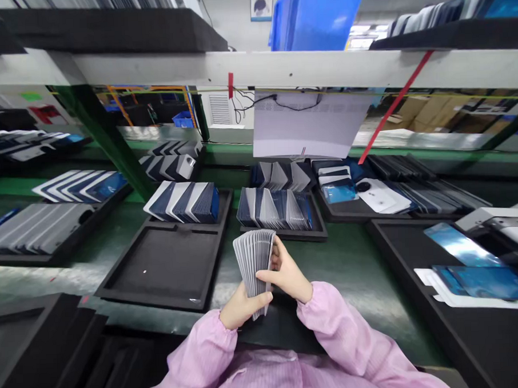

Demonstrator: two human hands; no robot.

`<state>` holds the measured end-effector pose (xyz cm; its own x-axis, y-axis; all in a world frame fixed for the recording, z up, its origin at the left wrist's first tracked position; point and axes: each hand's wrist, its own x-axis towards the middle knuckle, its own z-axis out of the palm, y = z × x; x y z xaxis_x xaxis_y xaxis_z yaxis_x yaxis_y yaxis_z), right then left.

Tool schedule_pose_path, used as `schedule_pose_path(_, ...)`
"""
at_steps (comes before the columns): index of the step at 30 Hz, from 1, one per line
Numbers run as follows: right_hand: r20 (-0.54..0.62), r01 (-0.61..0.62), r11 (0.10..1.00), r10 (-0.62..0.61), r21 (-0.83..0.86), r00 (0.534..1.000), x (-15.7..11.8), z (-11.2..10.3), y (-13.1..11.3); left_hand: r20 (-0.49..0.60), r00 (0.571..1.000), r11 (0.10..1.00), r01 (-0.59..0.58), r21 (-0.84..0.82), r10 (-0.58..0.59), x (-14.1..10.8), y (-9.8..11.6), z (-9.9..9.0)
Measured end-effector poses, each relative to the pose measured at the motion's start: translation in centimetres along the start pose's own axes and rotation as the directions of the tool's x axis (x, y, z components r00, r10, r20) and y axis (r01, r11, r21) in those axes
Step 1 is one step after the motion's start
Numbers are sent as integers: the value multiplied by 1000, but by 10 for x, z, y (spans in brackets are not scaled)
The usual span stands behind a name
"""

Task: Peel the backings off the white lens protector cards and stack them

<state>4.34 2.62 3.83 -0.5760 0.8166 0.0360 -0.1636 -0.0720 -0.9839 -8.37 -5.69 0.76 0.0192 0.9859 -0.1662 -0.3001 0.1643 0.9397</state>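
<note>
A fanned stack of thin grey panels (249, 253), which look like phone back covers, stands on edge in front of my chest. My left hand (243, 307) closes round its lower end, with the thumb across the edges. On the right side, my right hand (288, 274) grips the stack between thumb and fingers; part of those fingers is hidden behind it. Just beyond the hands, rows of dark blue and grey panels (274, 209) fill a black foam tray (303, 234). Left of that, white and blue panels (181, 202) occupy the back of another black tray (163, 272).
At right, a black tray (416, 250) holds blue-filmed pieces (490, 284) and white sheets. More grey panels (37, 226) lie in a tray at left. A white shelf beam (253, 65) crosses above the green bench, with a blue bin (315, 20) over it.
</note>
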Motion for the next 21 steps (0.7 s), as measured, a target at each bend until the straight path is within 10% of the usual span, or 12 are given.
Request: schedule_pose_path(21, -58, -205, 938, 230, 280, 972, 33, 19, -3, -237, 951, 965, 148, -215, -199, -6, 0, -24)
